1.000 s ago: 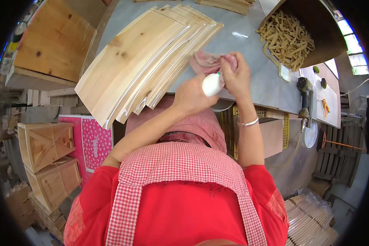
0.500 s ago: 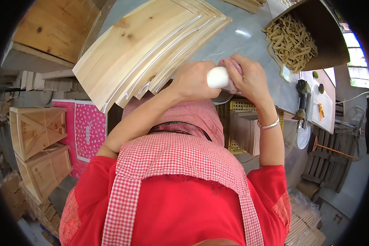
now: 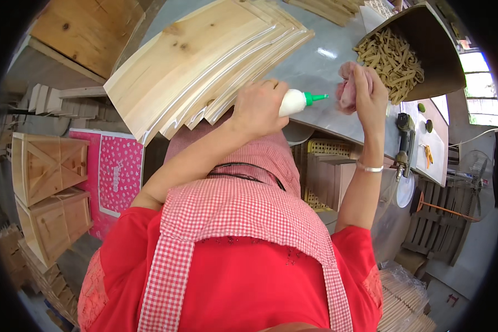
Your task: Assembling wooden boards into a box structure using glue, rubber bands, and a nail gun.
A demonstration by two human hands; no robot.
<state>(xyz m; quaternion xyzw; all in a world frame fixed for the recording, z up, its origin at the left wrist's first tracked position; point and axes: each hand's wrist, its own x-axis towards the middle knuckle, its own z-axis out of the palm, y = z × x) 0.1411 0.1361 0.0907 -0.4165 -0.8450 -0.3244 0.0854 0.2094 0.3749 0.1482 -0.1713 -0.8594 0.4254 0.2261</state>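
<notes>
Head camera showed the left hand (image 3: 257, 108), fingers wrapped around a white bottle (image 3: 292, 103) beside overlapping wooden boards (image 3: 205, 61), its green nozzle (image 3: 315, 98) pointing right. The right hand (image 3: 374, 95) had its fingers closed on a crumpled pink cloth (image 3: 347, 91) over the counter (image 3: 310, 69), apart from the nozzle.

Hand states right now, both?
Left hand: closed around a white bottle with a green nozzle.
Right hand: closed on a pink cloth, apart from the bottle.
</notes>
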